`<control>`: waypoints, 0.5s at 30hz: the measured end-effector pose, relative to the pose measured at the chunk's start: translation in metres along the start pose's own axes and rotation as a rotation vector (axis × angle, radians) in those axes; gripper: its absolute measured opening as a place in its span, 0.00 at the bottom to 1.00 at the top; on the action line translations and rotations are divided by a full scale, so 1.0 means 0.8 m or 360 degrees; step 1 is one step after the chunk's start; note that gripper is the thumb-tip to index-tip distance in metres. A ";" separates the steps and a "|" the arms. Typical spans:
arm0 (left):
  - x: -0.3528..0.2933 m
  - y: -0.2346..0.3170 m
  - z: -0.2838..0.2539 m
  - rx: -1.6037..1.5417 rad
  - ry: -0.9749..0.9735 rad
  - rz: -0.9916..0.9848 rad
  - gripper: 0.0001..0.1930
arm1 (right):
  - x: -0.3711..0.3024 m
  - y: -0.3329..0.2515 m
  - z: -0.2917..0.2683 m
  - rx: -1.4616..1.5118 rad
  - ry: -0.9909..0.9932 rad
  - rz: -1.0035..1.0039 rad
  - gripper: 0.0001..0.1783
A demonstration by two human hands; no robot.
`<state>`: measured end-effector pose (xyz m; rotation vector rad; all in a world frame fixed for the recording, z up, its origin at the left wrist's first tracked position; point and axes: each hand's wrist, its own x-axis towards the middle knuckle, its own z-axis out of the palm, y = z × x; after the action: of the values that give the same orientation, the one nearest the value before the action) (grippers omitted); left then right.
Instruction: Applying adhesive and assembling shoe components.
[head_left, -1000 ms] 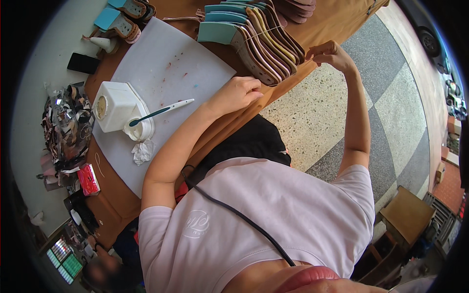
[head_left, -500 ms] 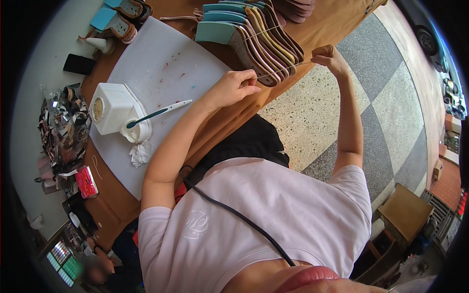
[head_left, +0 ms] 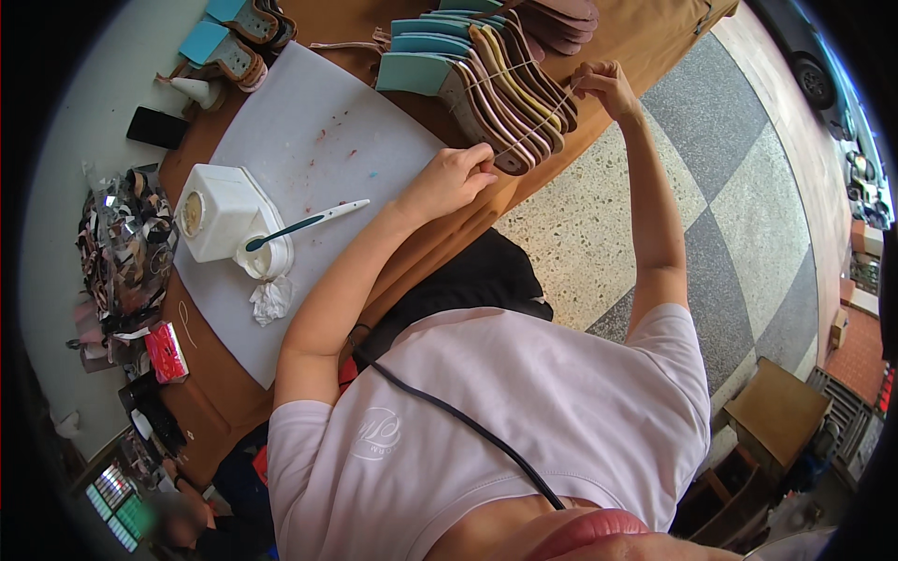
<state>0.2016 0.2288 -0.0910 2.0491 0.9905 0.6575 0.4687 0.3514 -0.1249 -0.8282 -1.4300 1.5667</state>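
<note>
Head view. Binding of a bundle of curved pieces [head_left: 500,103] at the far edge of a table covered in brown cloth [head_left: 645,35]. The pieces stand on edge, packed face to face in a row; the long axis of each runs from far left to near right, the pale teal ends pointing left and the rounded brown and cream ends pointing right and toward the wearer. The row itself extends from near to far, leaning slightly right. A thin band [head_left: 536,129] is drawn taut across the rounded ends, while a second band [head_left: 502,72] crosses the pieces farther back.

The left hand [head_left: 451,183], just beside the near corner of the bundle, pinches one end of the thin band between thumb and forefinger — the other fingers curl inward. The right hand [head_left: 606,86], at the far right of the bundle, has its thumb and forefinger pressed together on the other end.

To the left, a pale sheet [head_left: 281,112] carries a white container [head_left: 217,217], a small round pot [head_left: 265,259] with a teal-and-white brush [head_left: 309,224] resting across it, and a crumpled tissue [head_left: 271,301]. Farther left lie a black phone [head_left: 156,127], a white cone [head_left: 194,91] and a bag of scraps [head_left: 126,248]; a red packet [head_left: 166,352] lies nearer. Mauve-brown pieces [head_left: 564,23] lie beyond the bundle — the chequered floor [head_left: 697,168] extends to the right.
</note>
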 end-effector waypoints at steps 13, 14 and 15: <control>0.047 -0.031 -0.044 -0.0629 0.0577 -0.0564 0.02 | 0.032 -0.051 0.057 -0.0741 -0.0043 -0.0048 0.10; 0.050 -0.031 -0.038 -0.0444 0.0623 -0.0461 0.02 | 0.029 -0.046 0.053 -0.0724 -0.0042 -0.0056 0.09; 0.051 -0.029 -0.033 -0.0255 0.0671 -0.0366 0.03 | 0.025 -0.044 0.055 -0.0700 -0.0047 -0.0062 0.08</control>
<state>0.1964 0.2824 -0.0896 1.6575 1.3412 1.0327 0.4260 0.3502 -0.0833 -1.0240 -1.8351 1.2540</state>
